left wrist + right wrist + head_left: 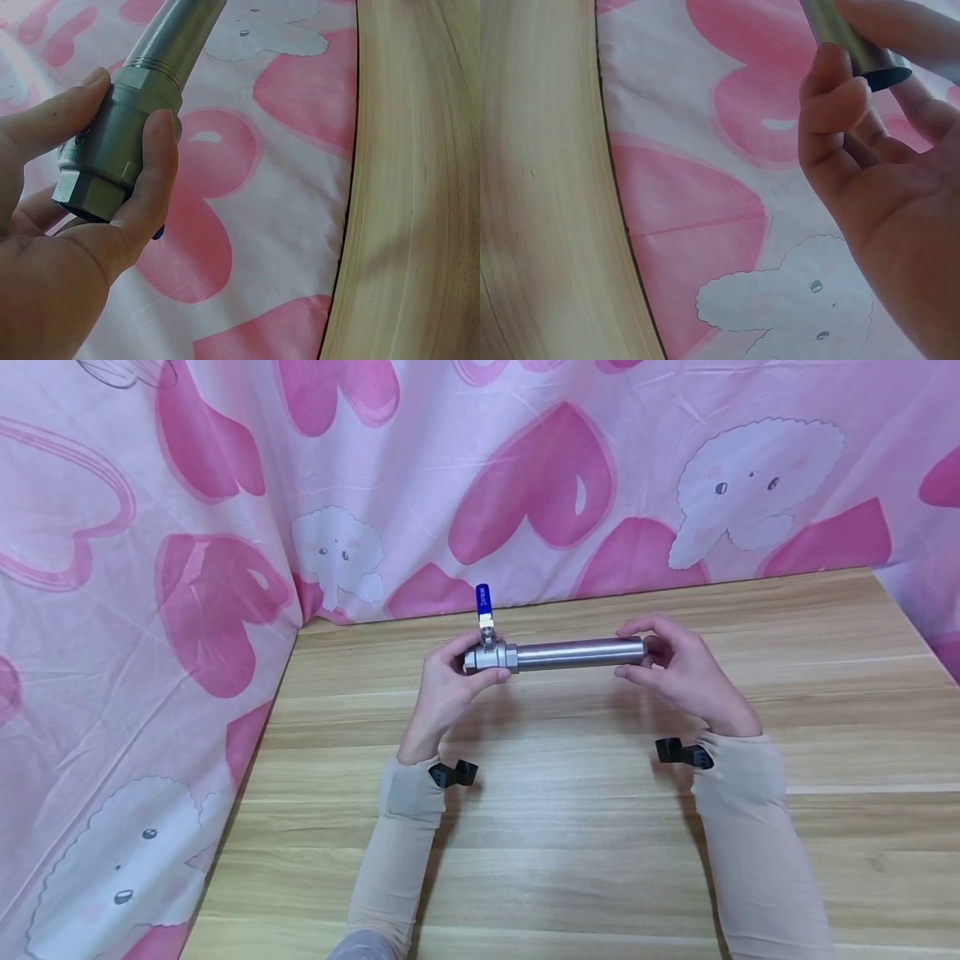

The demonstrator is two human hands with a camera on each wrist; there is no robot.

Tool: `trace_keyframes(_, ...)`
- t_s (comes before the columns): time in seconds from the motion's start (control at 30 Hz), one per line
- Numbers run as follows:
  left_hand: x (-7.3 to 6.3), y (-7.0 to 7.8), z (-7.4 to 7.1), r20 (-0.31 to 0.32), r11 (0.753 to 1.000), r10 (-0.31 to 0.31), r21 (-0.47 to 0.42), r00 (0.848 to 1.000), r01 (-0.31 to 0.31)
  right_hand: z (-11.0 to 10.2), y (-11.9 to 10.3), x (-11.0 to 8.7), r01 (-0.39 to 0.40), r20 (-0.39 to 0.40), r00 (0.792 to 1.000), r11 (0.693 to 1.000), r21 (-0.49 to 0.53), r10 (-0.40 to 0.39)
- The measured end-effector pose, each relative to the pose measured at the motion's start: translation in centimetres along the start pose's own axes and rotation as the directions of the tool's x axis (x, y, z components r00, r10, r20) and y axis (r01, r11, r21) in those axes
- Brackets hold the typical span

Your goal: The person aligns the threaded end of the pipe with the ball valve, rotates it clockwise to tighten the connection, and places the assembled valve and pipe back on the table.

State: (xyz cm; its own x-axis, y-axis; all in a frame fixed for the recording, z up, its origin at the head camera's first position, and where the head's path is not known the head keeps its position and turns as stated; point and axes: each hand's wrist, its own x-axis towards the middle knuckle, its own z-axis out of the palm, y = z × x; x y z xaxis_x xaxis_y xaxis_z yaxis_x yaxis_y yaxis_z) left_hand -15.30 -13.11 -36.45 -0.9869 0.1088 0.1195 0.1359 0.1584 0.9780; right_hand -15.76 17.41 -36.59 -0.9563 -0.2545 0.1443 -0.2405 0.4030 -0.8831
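Note:
A metal ball valve (491,657) with a blue lever handle (483,600) is joined to a smooth steel pipe (577,653), the two held level above the table. My left hand (448,681) grips the valve body, thumb on the near side and fingers behind. In the left wrist view the valve's open hexagonal end (88,196) faces my palm, and threads show where the pipe enters. My right hand (682,670) grips the pipe's free end between thumb and fingers. The right wrist view shows that pipe end (885,77) open and hollow. The lever points away from me.
The wood-grain table (570,852) lies under both arms. A pink curtain (420,468) with hearts and white cartoon animals hangs along its back and left sides. Black wrist mounts (453,773) sit at both sleeve cuffs.

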Motion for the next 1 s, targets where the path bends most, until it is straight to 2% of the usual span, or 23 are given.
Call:
trace_keyframes(0.23,0.06,-0.07,-0.02,0.001,1.0,-0.002,-0.017,1.0,0.002,0.05,-0.08,-0.07,-0.001,-0.02,1.0,1.0,0.008,0.001)
trace_keyframes(0.5,0.04,-0.09,-0.07,0.003,1.0,-0.002,-0.018,1.0,0.003,0.08,0.15,0.03,0.039,-0.026,0.999,0.998,0.045,-0.038)
trace_keyframes(0.73,-0.06,-0.02,-0.11,0.0,1.0,-0.012,-0.016,1.0,0.012,0.01,0.07,-0.12,0.0,-0.02,1.0,1.0,0.025,0.001)
trace_keyframes(1.0,-0.13,0.13,-0.16,0.003,1.0,-0.013,-0.017,1.0,0.013,-0.05,0.02,-0.17,-0.005,-0.017,1.0,1.0,0.03,0.005)
